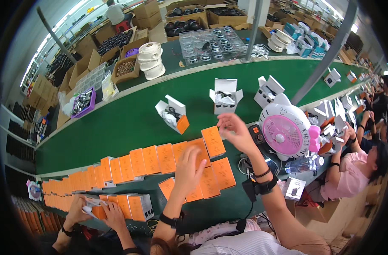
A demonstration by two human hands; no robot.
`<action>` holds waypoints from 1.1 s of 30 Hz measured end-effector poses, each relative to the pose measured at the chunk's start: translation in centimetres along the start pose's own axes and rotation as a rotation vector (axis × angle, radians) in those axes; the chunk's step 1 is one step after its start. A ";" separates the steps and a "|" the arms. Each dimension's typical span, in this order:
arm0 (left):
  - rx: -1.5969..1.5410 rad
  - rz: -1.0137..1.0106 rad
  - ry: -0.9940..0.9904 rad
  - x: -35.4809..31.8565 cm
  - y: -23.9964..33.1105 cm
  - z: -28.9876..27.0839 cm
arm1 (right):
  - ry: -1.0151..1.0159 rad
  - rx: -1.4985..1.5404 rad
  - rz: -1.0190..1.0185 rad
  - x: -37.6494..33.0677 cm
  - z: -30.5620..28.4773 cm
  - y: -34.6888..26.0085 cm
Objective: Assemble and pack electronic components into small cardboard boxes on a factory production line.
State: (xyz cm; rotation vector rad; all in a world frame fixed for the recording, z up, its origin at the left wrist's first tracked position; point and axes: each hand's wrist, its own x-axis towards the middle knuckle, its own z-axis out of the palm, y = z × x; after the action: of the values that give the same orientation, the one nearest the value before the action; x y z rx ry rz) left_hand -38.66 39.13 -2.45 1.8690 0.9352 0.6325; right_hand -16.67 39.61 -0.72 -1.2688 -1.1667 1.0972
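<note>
My left hand (189, 163) hovers over the rows of small orange boxes (165, 158), its thumb apart from its fingers and nothing visible in it. Slight blur softens its fingers, and it hides part of a box beneath. Farther right, my right hand (234, 129) is raised with loosely bent fingers spread, holding nothing I can see. Just left of it stands the end orange box (213, 141) of the row. Beyond my hands, open white boxes (225, 97) with black items and white wrapping inside stand on the green conveyor belt (130, 121), one (173, 114) with an orange side.
At the lower left, a co-worker's hands (113, 216) handle an orange box. To my right are a pink-and-white fan (284, 131), a water bottle (302, 164) and a small white box (294, 188). A grey post (325, 55) slants over the belt. Another co-worker (351, 170) sits farther right.
</note>
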 end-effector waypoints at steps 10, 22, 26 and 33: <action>0.722 0.095 0.053 -1.7 -7.9 2.0 | -0.265 -1.108 -0.399 1.4 0.8 6.6; -0.293 0.113 0.211 -0.7 -3.5 -0.1 | -0.335 -1.037 -0.759 -4.6 3.7 -4.1; -0.595 0.044 0.178 -2.8 -2.4 0.3 | -0.432 -0.737 -0.525 -7.2 4.3 -4.9; -0.345 0.088 0.194 -6.9 -3.4 1.1 | 0.133 -0.805 -0.170 -10.3 -0.2 0.0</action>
State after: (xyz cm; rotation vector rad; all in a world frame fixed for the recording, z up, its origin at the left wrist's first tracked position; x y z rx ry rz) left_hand -42.97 33.93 -6.23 1.5654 0.8091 0.9780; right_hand -17.60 29.38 -0.92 -1.7645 -1.6517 0.3932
